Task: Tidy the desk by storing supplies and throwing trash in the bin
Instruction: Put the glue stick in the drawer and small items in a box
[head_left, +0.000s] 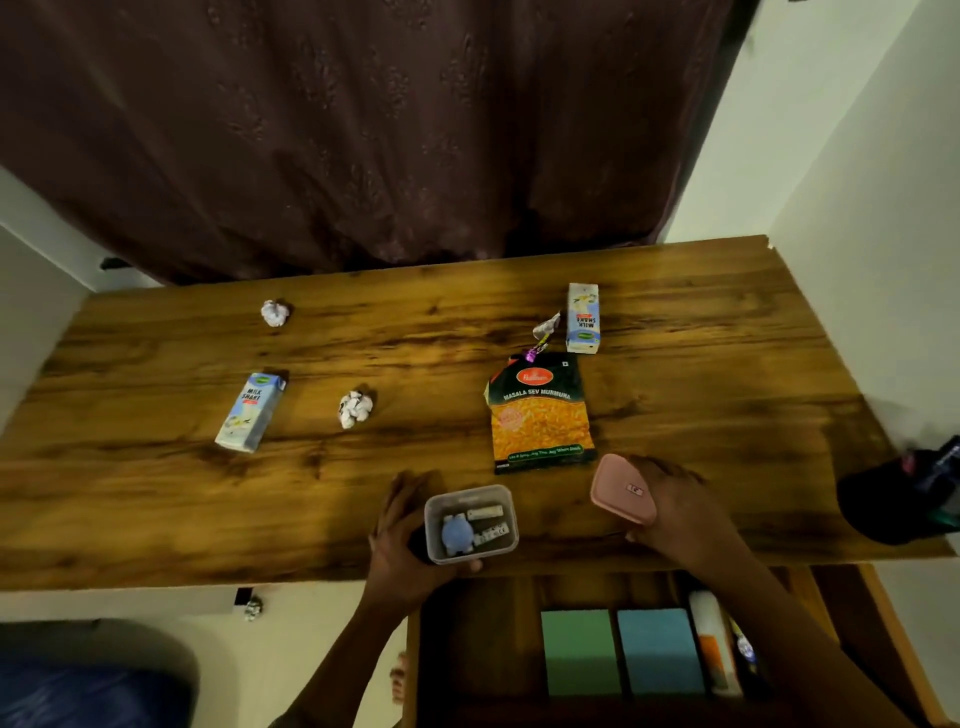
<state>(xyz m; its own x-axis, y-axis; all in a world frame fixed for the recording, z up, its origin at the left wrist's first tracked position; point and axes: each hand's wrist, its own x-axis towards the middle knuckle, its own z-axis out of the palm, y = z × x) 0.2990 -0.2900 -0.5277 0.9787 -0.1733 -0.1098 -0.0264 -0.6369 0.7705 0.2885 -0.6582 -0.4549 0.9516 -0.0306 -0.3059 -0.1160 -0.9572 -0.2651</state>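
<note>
A: Risk? The left hand (402, 540) clasps the box (471, 524) right at the surface's (156, 499) near edge, low centre of frame. If the lid (623, 489), gripped in the right hand (680, 512), goes on crooked, the box could tip into the open drawer (478, 634) below.

B: How does the box look?

A: Clear, uncovered, a blue piece and small white pieces inside. The lid is pink.

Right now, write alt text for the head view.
A person's left hand grips a clear plastic box of small supplies at a wooden desk's near edge, while the right hand holds its pink lid. Two milkshake cartons, crumpled paper balls and a snack packet lie beyond.
</note>
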